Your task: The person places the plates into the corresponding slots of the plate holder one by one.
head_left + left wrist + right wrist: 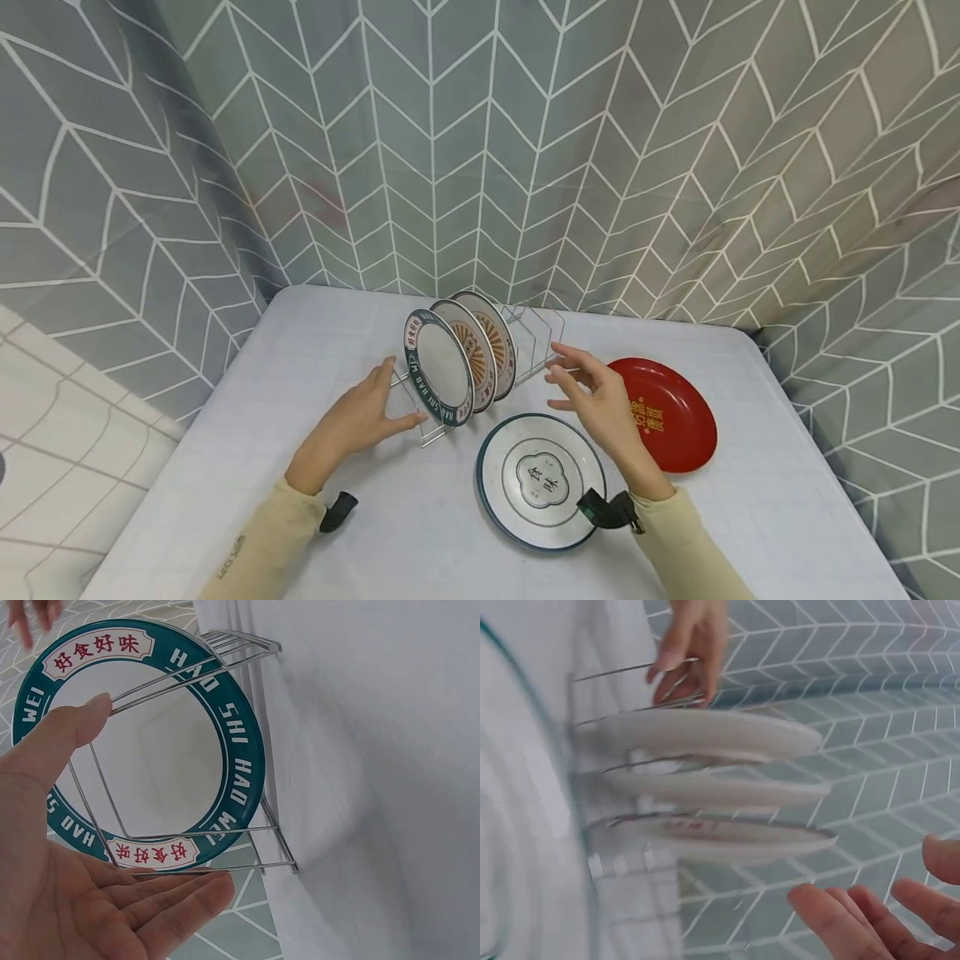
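Note:
A wire dish rack (255, 827) holds three plates on edge. Nearest its left end is a plate with a green lettered rim (438, 371); behind it stand two plates with orange patterns, a nearer one (480, 371) and a farther one (497, 333). My left hand (356, 417) holds the rack's left end, thumb on one wire and fingers along the opposite wire. My right hand (598, 404) hovers by the rack's right end, fingers loosely bent and holding nothing. In the right wrist view, its fingers (855, 922) are apart from the plates.
A white plate with a blue rim (543, 517) lies in front of the rack, apparently atop another. To the right, a red oval plate (686, 417) with gold characters lies partly behind my right hand. A patterned curtain (465, 167) hangs behind the white-covered table (405, 533).

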`<state>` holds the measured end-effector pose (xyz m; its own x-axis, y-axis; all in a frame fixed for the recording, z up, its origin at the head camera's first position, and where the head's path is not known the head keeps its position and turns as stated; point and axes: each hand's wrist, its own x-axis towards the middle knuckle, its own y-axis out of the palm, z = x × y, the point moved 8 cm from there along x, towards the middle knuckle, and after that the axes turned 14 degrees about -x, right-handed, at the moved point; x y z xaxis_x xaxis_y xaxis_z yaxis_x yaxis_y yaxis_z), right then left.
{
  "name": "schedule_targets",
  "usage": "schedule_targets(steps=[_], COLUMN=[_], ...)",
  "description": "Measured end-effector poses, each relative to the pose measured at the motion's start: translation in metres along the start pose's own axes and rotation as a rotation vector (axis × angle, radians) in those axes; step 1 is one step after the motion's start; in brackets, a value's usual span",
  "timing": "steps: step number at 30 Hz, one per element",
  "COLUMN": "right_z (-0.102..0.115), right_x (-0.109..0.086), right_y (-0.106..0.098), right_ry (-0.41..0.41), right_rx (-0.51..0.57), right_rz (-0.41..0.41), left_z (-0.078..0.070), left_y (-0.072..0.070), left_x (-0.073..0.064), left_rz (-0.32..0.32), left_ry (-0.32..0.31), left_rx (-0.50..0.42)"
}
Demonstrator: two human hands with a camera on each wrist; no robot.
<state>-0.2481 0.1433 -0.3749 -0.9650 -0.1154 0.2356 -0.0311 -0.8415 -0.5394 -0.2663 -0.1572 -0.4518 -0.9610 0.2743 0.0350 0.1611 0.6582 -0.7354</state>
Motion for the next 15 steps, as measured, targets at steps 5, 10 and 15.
schedule_targets(steps=[5,10,15], right_z=[-0.042,-0.090,-0.124], right_x=[-0.036,-0.071,-0.094], right_y=[-0.009,-0.019,-0.014], right_ry=[0.079,0.265,0.429], right_rx=[-0.081,-0.189,-0.208], right_rz=[-0.005,-0.034,0.015], left_z=[-0.001,-0.001,-0.001], left_y=[0.002,0.002,0.001], left_x=[0.001,0.002,0.001], left_rz=[0.002,0.000,-0.004], left_ry=[0.010,0.012,0.012], left_rx=[0.004,0.011,0.014])
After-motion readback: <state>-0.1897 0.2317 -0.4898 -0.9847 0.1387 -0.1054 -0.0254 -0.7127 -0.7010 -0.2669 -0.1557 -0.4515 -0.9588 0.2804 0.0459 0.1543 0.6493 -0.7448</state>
